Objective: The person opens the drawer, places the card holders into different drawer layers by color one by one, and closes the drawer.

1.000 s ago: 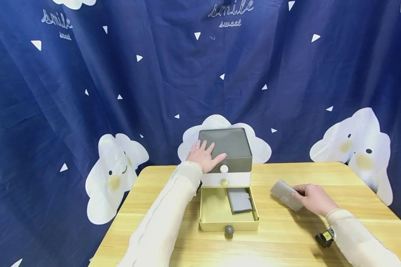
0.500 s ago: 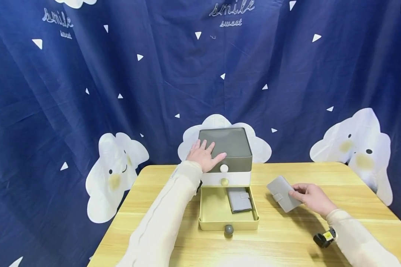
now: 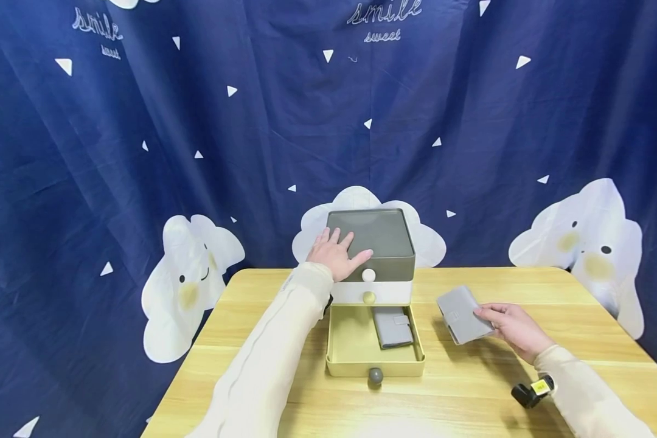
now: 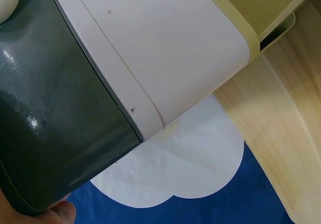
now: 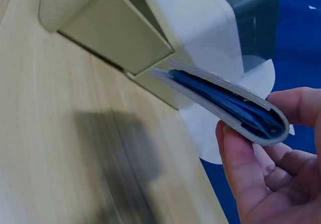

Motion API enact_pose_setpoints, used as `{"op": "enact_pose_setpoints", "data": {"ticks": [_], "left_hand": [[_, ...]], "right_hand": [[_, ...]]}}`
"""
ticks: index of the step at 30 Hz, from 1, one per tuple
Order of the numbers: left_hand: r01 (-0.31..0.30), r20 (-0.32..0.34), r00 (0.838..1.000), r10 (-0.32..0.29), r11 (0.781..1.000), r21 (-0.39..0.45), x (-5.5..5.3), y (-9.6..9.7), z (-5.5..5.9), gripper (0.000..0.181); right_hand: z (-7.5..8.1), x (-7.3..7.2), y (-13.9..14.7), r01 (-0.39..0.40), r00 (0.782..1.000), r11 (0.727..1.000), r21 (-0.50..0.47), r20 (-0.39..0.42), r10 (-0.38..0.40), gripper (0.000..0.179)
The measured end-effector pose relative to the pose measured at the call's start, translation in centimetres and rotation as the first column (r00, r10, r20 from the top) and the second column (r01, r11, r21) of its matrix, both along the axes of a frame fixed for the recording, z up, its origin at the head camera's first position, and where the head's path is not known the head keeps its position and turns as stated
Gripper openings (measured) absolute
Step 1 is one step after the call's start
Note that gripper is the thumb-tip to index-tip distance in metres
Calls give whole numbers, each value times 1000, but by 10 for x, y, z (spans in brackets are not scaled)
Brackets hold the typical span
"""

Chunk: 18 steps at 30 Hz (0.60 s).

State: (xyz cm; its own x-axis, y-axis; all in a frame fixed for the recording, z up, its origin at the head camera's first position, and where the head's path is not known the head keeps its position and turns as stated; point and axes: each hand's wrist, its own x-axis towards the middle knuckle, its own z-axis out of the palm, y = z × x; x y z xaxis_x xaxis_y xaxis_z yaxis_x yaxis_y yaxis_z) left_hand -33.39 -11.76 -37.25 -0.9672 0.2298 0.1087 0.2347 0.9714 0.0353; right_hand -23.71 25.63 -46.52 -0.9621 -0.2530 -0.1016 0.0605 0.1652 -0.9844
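Observation:
A small three-tier drawer box [image 3: 375, 234] stands at the back of the table, dark grey on top, white in the middle, pale yellow below. Its bottom drawer [image 3: 350, 347] is pulled out, and a grey wallet [image 3: 392, 327] lies in its right side. My left hand [image 3: 336, 255] rests with spread fingers on the box's top left edge; its fingers show at the grey tier's corner in the left wrist view. To the right of the drawer, my right hand [image 3: 514, 325] pinches a second grey wallet [image 3: 464, 314] by its edge, above the table. Blue inner layers show in the right wrist view.
The light wooden table [image 3: 241, 322] reaches back to a dark blue curtain [image 3: 252, 121] printed with clouds and triangles. The open drawer, with its dark round knob [image 3: 375, 376], juts toward the front. A black wrist camera [image 3: 532, 391] hangs under the right sleeve.
My right hand has turned and raised the wallet it holds, so its broad face with the clasp now shows. My left hand stays on the box.

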Motion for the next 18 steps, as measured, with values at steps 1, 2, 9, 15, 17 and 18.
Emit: {"op": "enact_pose_setpoints", "data": {"ticks": [1,2,9,15,17,18], "left_hand": [[-1,-2,1000,1,1000,3,0,0,0,96],[-3,-2,1000,3,1000,4,-1,0,0,96],[-5,-6,1000,5,1000,5,-2,0,-2,95],[-5,-12,1000,5,1000,6,-4,0,-3,97],[-5,-15,1000,5,1000,10,-4,0,-3,97],[-4,-17,1000,5,1000,13,-4,0,-4,97]], "right_hand": [[-1,0,1,-9,1000,999,-33,10,10,53],[-2,0,2,-22,1000,997,-67,17,23,50],[-9,-2,8,-115,991,953,-282,36,130,22],[-12,-1,9,-126,987,936,-329,52,152,22],[-13,-1,8,-121,988,936,-331,53,146,22],[-13,0,8,-120,988,936,-332,50,144,22]]}}
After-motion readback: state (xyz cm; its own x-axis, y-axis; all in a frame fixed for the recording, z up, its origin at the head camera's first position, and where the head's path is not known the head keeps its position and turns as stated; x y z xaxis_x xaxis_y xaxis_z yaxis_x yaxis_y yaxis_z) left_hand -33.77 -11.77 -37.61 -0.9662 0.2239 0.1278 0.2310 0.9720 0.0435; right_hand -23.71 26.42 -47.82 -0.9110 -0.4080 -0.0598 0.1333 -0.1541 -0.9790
